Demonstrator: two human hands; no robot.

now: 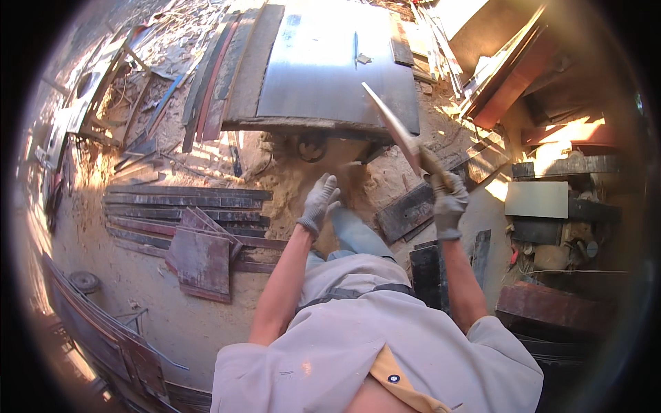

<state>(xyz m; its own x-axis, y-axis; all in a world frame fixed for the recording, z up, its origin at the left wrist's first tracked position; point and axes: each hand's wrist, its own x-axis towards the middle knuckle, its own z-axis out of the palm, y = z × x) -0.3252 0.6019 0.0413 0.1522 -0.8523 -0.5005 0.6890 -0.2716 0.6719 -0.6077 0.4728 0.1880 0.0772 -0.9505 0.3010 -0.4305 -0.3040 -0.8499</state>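
My right hand [449, 204], in a grey-white work glove, is closed around one end of a narrow wooden piece [398, 129], seen nearly edge-on. Its pale tip points up and left over the right front corner of a metal-topped saw table [320, 86]. My left hand [320, 202], gloved too, hangs in front of my thigh with its fingers stretched and nothing in it. A thin blade [356, 49] stands up from the tabletop, with a small scrap [364, 59] beside it.
Dark planks [186, 199] lie stacked at left, with reddish board pieces [200, 261] on top. More dark boards [406, 212] lie by my right leg. A wheel [312, 148] shows beneath the table. Boards lean [506, 89] at far right; sawdust and scraps cover the ground.
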